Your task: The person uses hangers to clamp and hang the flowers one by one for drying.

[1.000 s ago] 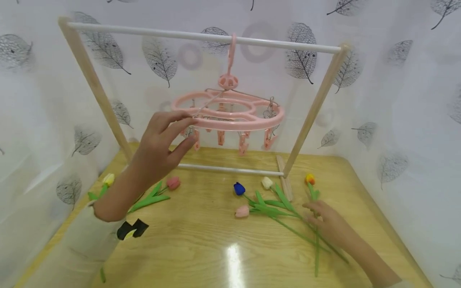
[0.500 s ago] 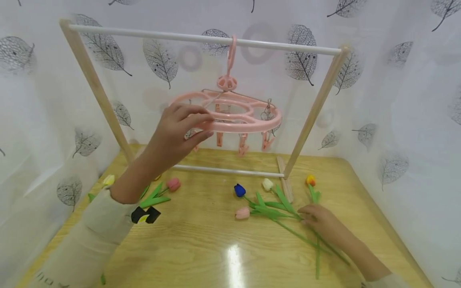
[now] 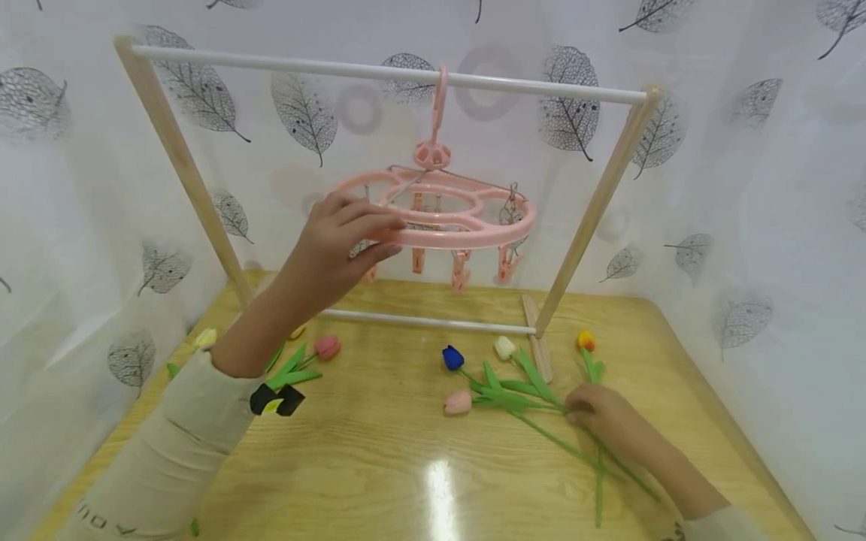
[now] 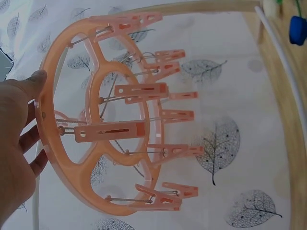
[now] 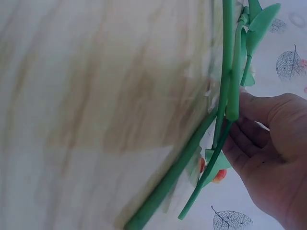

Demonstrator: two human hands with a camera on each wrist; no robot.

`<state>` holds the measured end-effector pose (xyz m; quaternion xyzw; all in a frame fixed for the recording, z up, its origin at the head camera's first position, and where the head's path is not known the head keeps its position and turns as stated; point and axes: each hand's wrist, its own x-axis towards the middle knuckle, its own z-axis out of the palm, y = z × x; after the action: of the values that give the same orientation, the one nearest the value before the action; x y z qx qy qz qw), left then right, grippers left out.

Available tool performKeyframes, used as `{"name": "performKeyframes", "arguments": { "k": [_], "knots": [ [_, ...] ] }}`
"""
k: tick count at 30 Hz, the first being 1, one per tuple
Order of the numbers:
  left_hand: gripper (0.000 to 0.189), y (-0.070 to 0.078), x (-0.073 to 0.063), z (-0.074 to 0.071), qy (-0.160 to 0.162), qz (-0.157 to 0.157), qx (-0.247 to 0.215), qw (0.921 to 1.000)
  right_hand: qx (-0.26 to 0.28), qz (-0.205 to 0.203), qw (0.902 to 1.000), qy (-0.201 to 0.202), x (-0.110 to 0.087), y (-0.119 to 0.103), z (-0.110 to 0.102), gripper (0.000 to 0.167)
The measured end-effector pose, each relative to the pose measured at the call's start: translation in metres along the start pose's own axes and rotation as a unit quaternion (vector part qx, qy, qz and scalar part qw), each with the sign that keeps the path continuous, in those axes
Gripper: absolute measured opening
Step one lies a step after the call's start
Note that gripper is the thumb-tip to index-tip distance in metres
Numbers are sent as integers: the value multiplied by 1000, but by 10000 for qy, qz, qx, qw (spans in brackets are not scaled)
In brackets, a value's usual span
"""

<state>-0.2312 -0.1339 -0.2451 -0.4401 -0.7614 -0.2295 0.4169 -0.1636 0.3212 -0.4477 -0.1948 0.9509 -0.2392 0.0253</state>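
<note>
A left hand (image 3: 341, 233) pinches the pink hanger (image 3: 446, 239), best held lightly, as the right hand (image 3: 609, 422) meets tulip stems (image 5: 226, 57), grip unclear

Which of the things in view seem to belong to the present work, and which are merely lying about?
Likely in use:
pink clip hanger, held by the left hand
rack, carrying the hanger
green stems at the right hand

Seemingly just lying about:
deep pink tulip
pale yellow tulip
(neither touched by a hand)
</note>
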Motion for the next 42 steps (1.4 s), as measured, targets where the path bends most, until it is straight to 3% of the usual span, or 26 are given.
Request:
{"name": "performKeyframes", "arguments": {
  "k": [9,13,21,26,32,42],
  "knots": [
    [29,-1,2,-3,25,73,-48,10000,110,-53,9994,-337,-3,2,-12,11],
    [30,-1,2,-4,8,51,-22,10000,41,-29,9995,-307,-2,3,-13,11],
    [29,-1,1,-6,1,3,29,10000,-264,-225,9990,279,2,5,-17,15],
    [30,-1,2,-7,70,-2,5,10000,-452,-465,9947,798,2,3,-21,17],
    [30,-1,2,-6,224,6,-79,9997,-417,-689,9902,1138,3,-3,-26,14],
    [33,0,0,-5,335,-66,-113,9994,-434,-1937,9596,1996,14,-25,-29,24]
  ]
}}
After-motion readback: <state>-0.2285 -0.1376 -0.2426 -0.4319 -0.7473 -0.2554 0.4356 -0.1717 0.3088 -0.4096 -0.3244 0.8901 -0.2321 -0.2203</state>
